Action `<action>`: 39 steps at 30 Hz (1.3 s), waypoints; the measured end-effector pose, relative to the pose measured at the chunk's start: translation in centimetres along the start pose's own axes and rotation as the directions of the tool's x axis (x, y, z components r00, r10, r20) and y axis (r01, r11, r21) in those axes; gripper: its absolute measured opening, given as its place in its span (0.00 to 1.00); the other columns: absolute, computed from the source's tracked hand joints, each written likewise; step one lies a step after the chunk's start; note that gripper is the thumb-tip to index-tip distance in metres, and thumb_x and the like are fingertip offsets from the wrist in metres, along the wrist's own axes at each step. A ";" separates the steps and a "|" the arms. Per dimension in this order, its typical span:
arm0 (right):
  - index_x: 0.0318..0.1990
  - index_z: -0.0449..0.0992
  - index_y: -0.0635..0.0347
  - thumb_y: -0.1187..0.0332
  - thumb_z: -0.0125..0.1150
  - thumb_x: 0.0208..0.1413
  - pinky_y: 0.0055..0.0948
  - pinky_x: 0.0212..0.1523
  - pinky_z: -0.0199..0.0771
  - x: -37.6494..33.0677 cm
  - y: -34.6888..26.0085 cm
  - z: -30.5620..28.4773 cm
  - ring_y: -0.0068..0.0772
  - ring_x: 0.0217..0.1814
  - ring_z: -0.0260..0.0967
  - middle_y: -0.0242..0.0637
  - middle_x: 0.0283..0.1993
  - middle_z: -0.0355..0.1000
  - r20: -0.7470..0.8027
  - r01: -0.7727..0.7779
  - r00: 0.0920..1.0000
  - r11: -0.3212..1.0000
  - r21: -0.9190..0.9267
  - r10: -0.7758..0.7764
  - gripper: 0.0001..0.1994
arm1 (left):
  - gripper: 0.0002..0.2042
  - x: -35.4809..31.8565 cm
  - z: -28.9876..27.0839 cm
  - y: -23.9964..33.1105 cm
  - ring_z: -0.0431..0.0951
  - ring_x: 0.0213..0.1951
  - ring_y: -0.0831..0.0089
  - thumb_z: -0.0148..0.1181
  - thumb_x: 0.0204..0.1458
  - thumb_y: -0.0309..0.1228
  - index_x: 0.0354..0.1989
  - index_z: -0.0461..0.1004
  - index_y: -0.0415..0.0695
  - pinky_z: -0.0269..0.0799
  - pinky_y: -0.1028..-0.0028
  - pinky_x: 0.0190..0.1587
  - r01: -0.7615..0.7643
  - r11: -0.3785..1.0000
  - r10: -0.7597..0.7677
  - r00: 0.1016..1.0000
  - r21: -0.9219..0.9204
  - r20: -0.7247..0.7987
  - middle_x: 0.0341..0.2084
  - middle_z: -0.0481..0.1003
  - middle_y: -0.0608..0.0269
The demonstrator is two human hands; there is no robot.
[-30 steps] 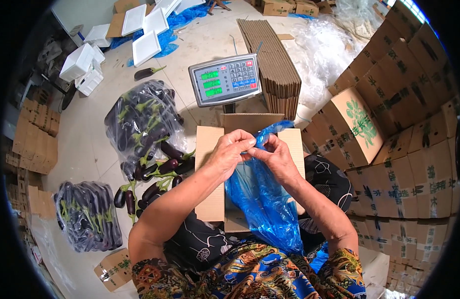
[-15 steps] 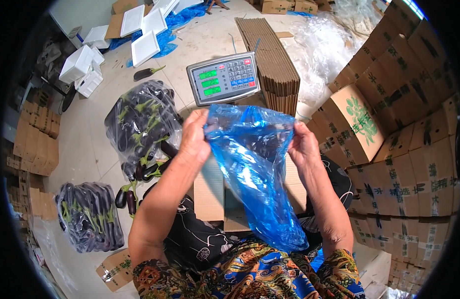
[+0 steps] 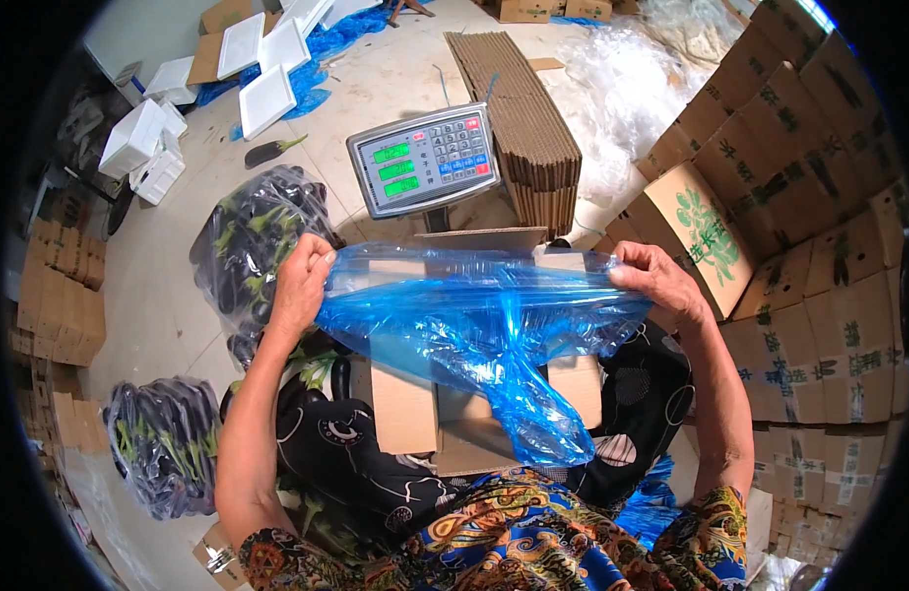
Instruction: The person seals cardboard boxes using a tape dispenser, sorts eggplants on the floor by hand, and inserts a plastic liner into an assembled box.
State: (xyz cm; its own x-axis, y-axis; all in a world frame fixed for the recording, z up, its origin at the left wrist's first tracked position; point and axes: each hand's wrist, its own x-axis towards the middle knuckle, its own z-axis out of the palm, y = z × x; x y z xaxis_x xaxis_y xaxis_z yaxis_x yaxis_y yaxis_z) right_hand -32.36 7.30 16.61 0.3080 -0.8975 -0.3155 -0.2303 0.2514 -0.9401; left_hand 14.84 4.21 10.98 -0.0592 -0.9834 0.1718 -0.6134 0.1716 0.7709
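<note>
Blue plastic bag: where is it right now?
In the head view, centre frame, the blue plastic bag is stretched between the left hand and right hand, above the open cardboard box, just below the weighing scale.

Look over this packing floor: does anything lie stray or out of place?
One dark purple eggplant lies alone on the bare concrete floor near the white foam boxes, apart from the clear plastic bags of eggplants.

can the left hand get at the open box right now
Probably not as things stand. The left hand and right hand both grip the blue bag, stretched wide over the box. The hand would need to let go first.
</note>
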 end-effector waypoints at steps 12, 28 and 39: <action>0.31 0.76 0.57 0.62 0.59 0.62 0.17 0.30 0.55 8.1 2.0 -1.0 0.10 0.27 0.55 0.17 0.24 0.65 -0.362 0.145 0.923 0.989 0.019 -0.128 0.10 | 0.06 5.8 3.6 -3.8 0.72 0.26 0.65 0.52 0.60 0.31 0.35 0.67 0.40 0.69 0.65 0.34 -0.019 0.994 0.046 0.966 0.106 -0.256 0.22 0.70 0.55; 0.26 0.75 0.62 0.66 0.63 0.57 0.27 0.28 0.67 11.9 14.8 -5.0 0.24 0.24 0.67 0.31 0.21 0.71 -0.216 -0.176 0.968 0.961 -0.214 0.129 0.11 | 0.14 -1.6 14.2 -17.7 0.79 0.42 0.67 0.52 0.62 0.37 0.49 0.75 0.41 0.77 0.65 0.44 0.738 0.309 -0.274 0.673 -0.599 0.687 0.40 0.79 0.58; 0.45 0.74 0.57 0.68 0.66 0.51 0.45 0.40 0.76 6.5 3.8 1.1 0.54 0.43 0.74 0.44 0.45 0.73 -0.086 0.203 0.914 0.631 -0.749 -0.396 0.14 | 0.05 1.5 3.0 -5.9 0.70 0.25 0.82 0.52 0.58 0.28 0.38 0.74 0.43 0.66 0.81 0.28 0.284 0.944 -0.308 0.941 -0.167 -0.144 0.26 0.73 0.70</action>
State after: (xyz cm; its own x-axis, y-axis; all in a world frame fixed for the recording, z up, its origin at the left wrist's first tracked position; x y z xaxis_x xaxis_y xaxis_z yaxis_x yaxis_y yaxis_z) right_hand -30.21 2.79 10.88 0.2936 -0.9513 0.0944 -0.7742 -0.2945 -0.5603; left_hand 16.01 1.53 4.90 0.2463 -0.9691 0.0123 -0.4648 -0.1070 0.8789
